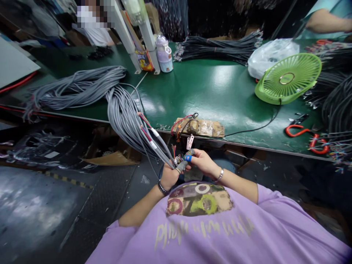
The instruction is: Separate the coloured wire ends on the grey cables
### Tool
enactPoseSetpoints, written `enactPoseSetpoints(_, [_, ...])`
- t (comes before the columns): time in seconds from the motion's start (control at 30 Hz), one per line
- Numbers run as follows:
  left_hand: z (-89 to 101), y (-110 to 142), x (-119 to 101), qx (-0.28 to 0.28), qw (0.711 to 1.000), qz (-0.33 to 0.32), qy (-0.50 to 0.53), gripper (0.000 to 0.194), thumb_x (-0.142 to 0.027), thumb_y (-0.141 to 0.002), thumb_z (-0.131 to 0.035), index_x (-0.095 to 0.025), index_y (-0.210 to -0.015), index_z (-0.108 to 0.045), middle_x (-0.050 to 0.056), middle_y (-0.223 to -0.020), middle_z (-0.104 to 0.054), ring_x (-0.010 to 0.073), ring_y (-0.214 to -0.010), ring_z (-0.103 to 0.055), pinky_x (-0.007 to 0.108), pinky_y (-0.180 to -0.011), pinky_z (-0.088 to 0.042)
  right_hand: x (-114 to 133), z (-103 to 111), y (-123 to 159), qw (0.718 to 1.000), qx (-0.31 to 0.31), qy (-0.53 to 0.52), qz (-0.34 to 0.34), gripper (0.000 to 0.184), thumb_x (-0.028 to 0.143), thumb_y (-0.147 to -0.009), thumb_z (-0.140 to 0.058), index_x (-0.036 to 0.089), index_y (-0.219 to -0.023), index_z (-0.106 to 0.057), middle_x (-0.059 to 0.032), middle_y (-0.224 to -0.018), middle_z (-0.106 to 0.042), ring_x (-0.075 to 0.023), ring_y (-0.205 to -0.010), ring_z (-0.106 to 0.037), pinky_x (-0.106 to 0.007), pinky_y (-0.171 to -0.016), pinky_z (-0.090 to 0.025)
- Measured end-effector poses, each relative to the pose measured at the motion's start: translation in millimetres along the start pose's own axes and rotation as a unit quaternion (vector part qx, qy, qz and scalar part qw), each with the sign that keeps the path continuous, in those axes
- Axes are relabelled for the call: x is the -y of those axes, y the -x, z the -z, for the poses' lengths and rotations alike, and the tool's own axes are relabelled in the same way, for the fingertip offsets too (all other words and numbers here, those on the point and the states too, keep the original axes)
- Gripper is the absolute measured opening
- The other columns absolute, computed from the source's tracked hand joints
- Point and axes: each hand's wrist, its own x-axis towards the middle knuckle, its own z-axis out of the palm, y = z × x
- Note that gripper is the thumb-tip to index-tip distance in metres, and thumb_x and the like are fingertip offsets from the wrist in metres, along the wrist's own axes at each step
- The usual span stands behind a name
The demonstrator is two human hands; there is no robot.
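My left hand is closed around the ends of several grey cables, which drape down from the bench. Taped or covered fingertips show on both hands. Close against it, my right hand pinches at the stripped end, where thin coloured wires stick up; which wire it holds is too small to make out. White sleeves mark two nearby cables, with red and blue wires showing at their tips. Just beyond my hands, a pink-white tag hangs at the bench edge below a worn wooden block.
Across the green bench stand a green fan, a lilac bottle and a plastic bag. Orange-handled cutters lie at right beside black cable bundles. Another person's arm shows at top right.
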Motion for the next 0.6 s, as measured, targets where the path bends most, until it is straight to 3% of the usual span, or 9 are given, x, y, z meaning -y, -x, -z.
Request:
enactPoseSetpoints(0.2, [-5.0, -4, 12, -0.062, 0.996, -0.009, 0.068, 0.024, -0.038, -0.078, -0.068, -0.014, -0.074, -0.069, 0.006, -0.068, -0.072, 0.0135, -0.054, -0.062, 0.022, -0.047, -0.044, 3, 1, -2, 0.998, -0.057, 0.021, 0.002, 0.034, 0.042, -0.062, -0.077, 0.015, -0.068, -0.056, 0.0049, -0.056, -0.051, -0.0066, -0.052, -0.041, -0.022, -0.052, -0.030])
enactPoseSetpoints(0.37, [-6.8, -5, 3, -0.078, 0.992, -0.006, 0.098, 0.023, -0.035, -0.077, -0.068, -0.014, -0.068, -0.066, 0.005, -0.065, -0.070, 0.0140, -0.057, -0.063, 0.021, -0.046, -0.041, 0, 6, -1, 0.998, -0.056, -0.002, 0.009, 0.029, 0.037, -0.062, -0.078, 0.014, -0.067, -0.060, 0.0038, -0.057, -0.052, -0.0064, -0.053, -0.041, -0.022, -0.053, -0.034])
enactPoseSetpoints(0.47, [-7.2, -4, -6, -0.067, 0.991, -0.006, 0.117, 0.022, -0.034, -0.077, -0.068, -0.014, -0.067, -0.065, 0.004, -0.062, -0.069, 0.0132, -0.055, -0.062, 0.020, -0.045, -0.038, -5, 16, -5, 0.994, -0.067, -0.084, -0.034, 0.031, 0.040, -0.063, -0.077, 0.015, -0.073, -0.062, 0.0021, -0.063, -0.057, -0.0072, -0.053, -0.045, -0.022, -0.054, -0.040])
enactPoseSetpoints(0.6, [-10.0, -5, -14, -0.032, 0.992, -0.011, 0.123, 0.022, -0.034, -0.078, -0.067, -0.014, -0.068, -0.066, 0.003, -0.059, -0.067, 0.0116, -0.052, -0.060, 0.020, -0.046, -0.037, 3, 27, -18, 0.976, -0.076, -0.171, -0.111, 0.041, 0.055, -0.075, -0.065, 0.015, -0.080, -0.062, -0.0016, -0.072, -0.061, -0.0087, -0.058, -0.052, -0.022, -0.054, -0.046])
